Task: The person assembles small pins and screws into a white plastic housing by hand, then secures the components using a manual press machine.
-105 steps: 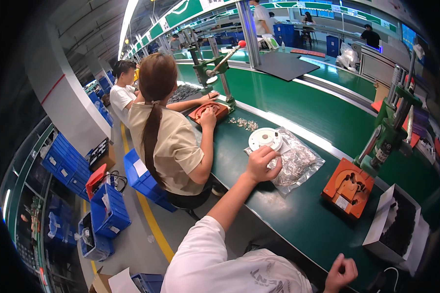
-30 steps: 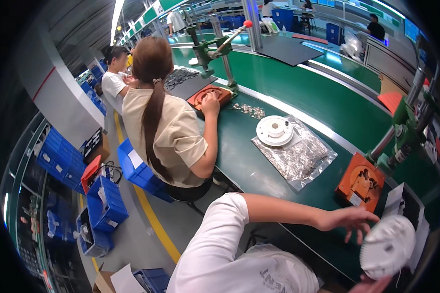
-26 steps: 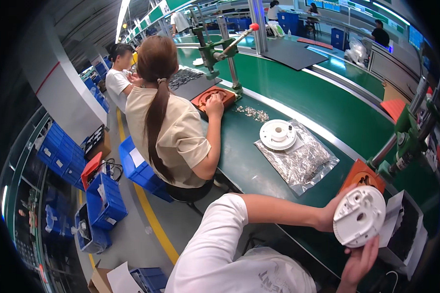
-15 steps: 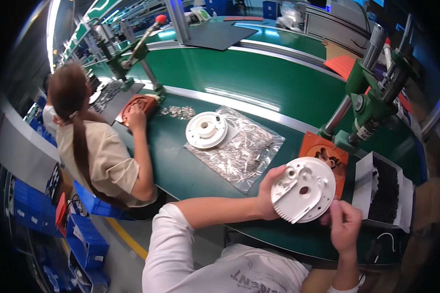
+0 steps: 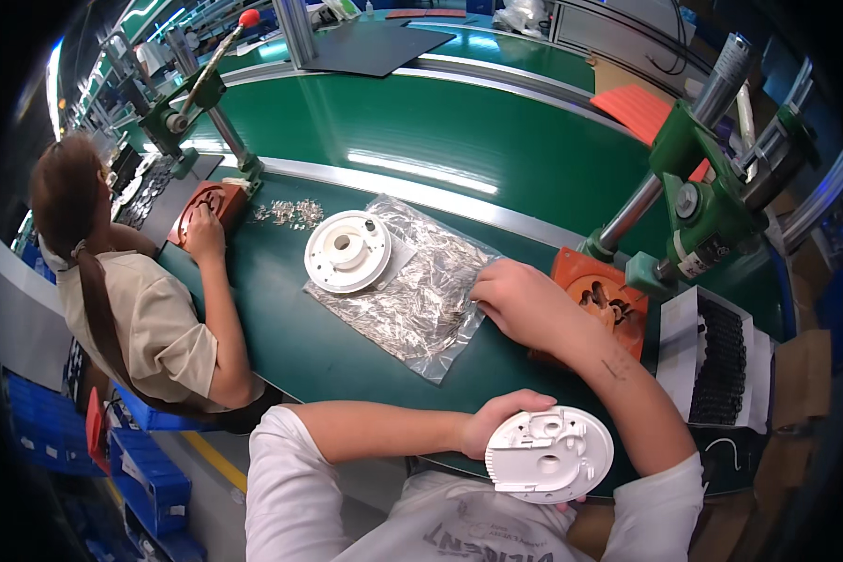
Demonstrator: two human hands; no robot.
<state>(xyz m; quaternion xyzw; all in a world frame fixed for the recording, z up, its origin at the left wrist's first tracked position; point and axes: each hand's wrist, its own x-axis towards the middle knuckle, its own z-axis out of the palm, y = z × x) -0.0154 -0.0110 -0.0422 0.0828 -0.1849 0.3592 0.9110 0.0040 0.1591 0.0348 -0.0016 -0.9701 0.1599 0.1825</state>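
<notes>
My left hand (image 5: 490, 423) grips a round white plastic disc (image 5: 571, 459) near my body, thumb over its upper edge. The disc's upward face shows ribs, a toothed edge and a hole. My right hand (image 5: 518, 298) is at the right side of a clear plastic bag (image 5: 431, 300) full of small metal pins. Its fingers are bent together at the bag; what lies between the fingertips is hidden. A second white plastic disc (image 5: 348, 251), with a raised hub, rests on the bag's left part.
An orange fixture (image 5: 618, 304) stands under a green hand press (image 5: 688, 206) on the right. Beside it is a white box (image 5: 712, 361) of black parts. Loose metal pins (image 5: 290, 214) lie farther left. A co-worker (image 5: 140, 290) sits left, hand at another orange fixture (image 5: 201, 214).
My right hand has left the disc and reached forward and left to the bag. My left hand has drawn the disc down closer to me and tilted it. The view has shifted right.
</notes>
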